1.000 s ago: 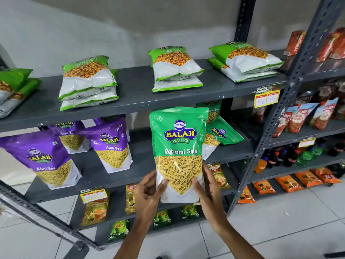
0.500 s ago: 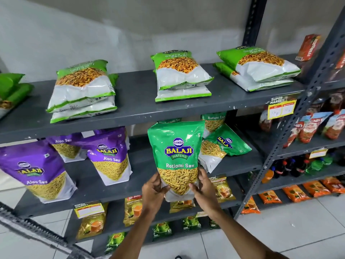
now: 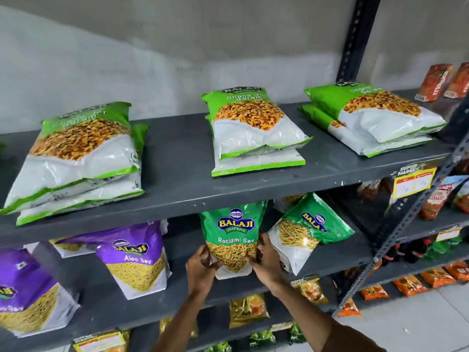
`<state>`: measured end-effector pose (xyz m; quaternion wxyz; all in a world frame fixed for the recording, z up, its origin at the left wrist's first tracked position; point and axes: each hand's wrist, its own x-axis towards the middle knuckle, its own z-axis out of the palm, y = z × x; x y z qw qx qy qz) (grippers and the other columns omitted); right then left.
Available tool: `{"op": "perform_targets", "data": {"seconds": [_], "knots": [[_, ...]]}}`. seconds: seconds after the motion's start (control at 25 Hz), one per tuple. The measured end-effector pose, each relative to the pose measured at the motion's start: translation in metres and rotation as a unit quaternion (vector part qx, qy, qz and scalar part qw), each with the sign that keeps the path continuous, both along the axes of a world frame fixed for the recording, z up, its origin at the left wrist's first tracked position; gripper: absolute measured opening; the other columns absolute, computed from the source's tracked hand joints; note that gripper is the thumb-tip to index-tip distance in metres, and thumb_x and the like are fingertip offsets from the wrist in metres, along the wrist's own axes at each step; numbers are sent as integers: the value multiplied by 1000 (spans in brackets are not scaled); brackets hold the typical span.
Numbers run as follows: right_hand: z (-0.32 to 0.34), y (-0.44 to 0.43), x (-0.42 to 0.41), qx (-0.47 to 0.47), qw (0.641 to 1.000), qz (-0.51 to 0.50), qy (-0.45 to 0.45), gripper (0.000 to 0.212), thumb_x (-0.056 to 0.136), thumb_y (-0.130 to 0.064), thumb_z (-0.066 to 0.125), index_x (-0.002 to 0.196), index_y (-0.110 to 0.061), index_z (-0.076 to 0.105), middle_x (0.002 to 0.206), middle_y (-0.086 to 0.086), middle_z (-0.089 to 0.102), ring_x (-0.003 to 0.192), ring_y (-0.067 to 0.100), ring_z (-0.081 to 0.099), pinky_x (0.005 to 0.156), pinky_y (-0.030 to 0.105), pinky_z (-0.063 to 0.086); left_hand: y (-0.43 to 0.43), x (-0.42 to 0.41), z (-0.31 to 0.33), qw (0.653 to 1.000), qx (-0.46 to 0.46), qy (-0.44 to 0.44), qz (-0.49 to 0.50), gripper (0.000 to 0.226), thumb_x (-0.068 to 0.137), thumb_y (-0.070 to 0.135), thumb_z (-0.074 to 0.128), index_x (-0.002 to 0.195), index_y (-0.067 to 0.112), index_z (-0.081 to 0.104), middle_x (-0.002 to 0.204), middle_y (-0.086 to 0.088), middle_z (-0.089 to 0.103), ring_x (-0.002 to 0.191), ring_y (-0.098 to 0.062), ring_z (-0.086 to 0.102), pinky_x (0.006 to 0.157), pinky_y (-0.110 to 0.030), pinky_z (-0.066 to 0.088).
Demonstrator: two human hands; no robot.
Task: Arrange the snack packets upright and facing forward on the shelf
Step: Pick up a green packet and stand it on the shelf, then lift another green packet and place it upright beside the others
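Note:
A green Ratlami Sev packet (image 3: 233, 235) stands upright, label facing me, on the grey middle shelf (image 3: 330, 252). My left hand (image 3: 200, 271) grips its lower left corner and my right hand (image 3: 267, 260) grips its lower right side. Its top reaches under the upper shelf. To its right another green Ratlami Sev packet (image 3: 308, 233) leans tilted. Purple Aloo Sev packets (image 3: 137, 260) stand upright to the left, one more (image 3: 28, 298) at the far left.
The upper shelf (image 3: 177, 179) carries three flat stacks of Chana Jor Garam packets (image 3: 253, 128). A diagonal shelf brace (image 3: 411, 217) crosses at the right, beside red packets (image 3: 435, 82) and a yellow price tag (image 3: 413, 182). Small yellow packets (image 3: 247, 309) sit on lower shelves.
Both hands carried the green Ratlami Sev packet forward, away from me, and in under the upper shelf onto the middle shelf. The view moved closer and tilted upward.

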<state>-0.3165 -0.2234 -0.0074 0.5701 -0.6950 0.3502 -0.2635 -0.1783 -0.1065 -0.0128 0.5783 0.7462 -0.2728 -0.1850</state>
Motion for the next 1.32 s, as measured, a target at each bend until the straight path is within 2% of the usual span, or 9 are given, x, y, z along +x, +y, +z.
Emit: {"op": "perform_targets", "data": {"seconds": [0.12,0.24,0.36,0.52,0.68,0.92,1.04,1.16,1.32], "knots": [[-6,-3,9,-10,1000,5,-11,52,75,21,65,116,-1,44,103,12,68,91,-9,65,79,6,49,-2,11,-15,999,-3,32,8,58,60,-9,81,106,21,64,102,7,74,93,-5,71,82,-13,54],[-15,-6,10,-27,1000,5,-13,58,74,17,66,113,-21,46,111,16,70,105,14,67,86,15,51,-2,17,-28,999,-6,47,2,64,59,-6,82,106,32,63,102,9,77,96,-7,72,90,-38,57],[-13,-2,8,-51,999,-11,10,58,77,13,67,112,-29,48,113,-4,72,110,-1,66,92,15,53,1,5,-27,998,-28,48,3,70,69,-2,78,120,39,52,127,6,65,123,-15,59,94,-11,47],[0,-6,-8,-140,984,-106,-16,55,87,4,63,130,-27,50,121,-27,56,111,-23,53,94,1,44,6,-38,-16,983,-54,-167,60,73,92,46,45,152,16,16,165,3,4,152,-12,-1,119,-13,3],[0,-32,-40,-190,948,-252,-46,57,77,4,68,130,-14,55,125,4,60,118,20,55,101,33,45,-32,-78,0,919,-97,-354,-146,45,99,24,39,143,29,36,160,14,23,149,-7,18,121,-24,17],[-15,-60,-72,33,942,-325,73,75,82,-23,76,142,-7,35,141,17,39,131,33,37,109,43,34,-138,-93,21,963,49,-192,-182,41,99,33,41,139,24,41,134,-9,60,117,-24,61,97,-42,51],[-18,-65,-80,208,946,-250,0,76,81,-41,74,140,-16,33,131,0,38,125,24,44,105,38,40,-170,-89,13,945,233,-140,-182,43,99,35,38,131,8,48,134,-22,58,120,-37,57,97,-44,47],[-24,-68,-93,288,941,-175,-31,67,93,-41,60,146,-16,28,149,1,38,136,29,44,111,44,38,-175,-97,12,943,268,-125,-150,34,94,33,46,117,11,59,119,-20,68,110,-39,63,87,-41,50],[-30,-64,-122,241,946,-200,-84,48,94,-24,61,135,-3,45,127,18,63,95,29,65,67,18,54,-163,-111,0,982,163,24,-96,35,84,36,54,105,11,67,100,-17,73,97,-36,67,81,-41,54]]}}
